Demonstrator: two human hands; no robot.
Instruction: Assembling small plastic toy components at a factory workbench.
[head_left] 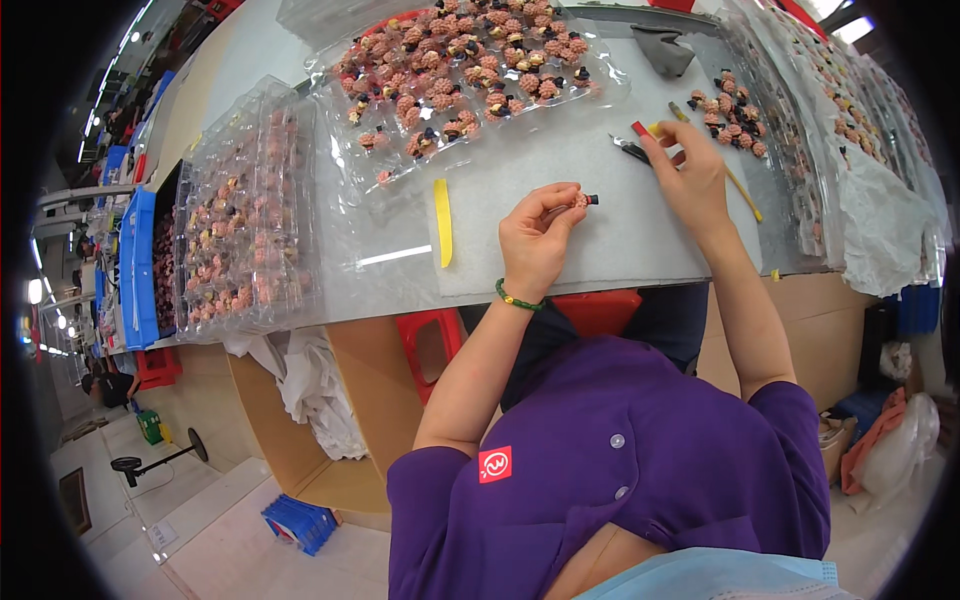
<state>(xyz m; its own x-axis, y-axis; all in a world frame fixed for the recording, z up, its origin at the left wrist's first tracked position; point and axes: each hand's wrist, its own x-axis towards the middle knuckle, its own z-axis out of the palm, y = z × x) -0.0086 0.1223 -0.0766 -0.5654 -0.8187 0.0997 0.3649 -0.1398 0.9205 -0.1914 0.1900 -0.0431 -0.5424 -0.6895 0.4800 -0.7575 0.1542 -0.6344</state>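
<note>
My left hand (537,232) pinches a small pink, bumpy figurine (582,200) with a black end that points right. Away to its right, my right hand (686,168) has its fingers bent together around a small red and yellow piece (641,129), whose kind I cannot make out. Just beside those fingertips, a black-handled tool (630,148) with a thin metal tip lies on the white sheet (590,245). A yellow stick-like tool (742,193) lies past my right wrist. Left of my left hand lies a yellow strip (443,224).
Clear plastic trays (345,150) of pink figurines fill the back of the table. Stacked trays (245,230) stand at the left, and more (800,120) at the right. Loose figurines (735,115) lie at the back right, near a grey cloth (662,52). A cardboard box (285,410) stands below.
</note>
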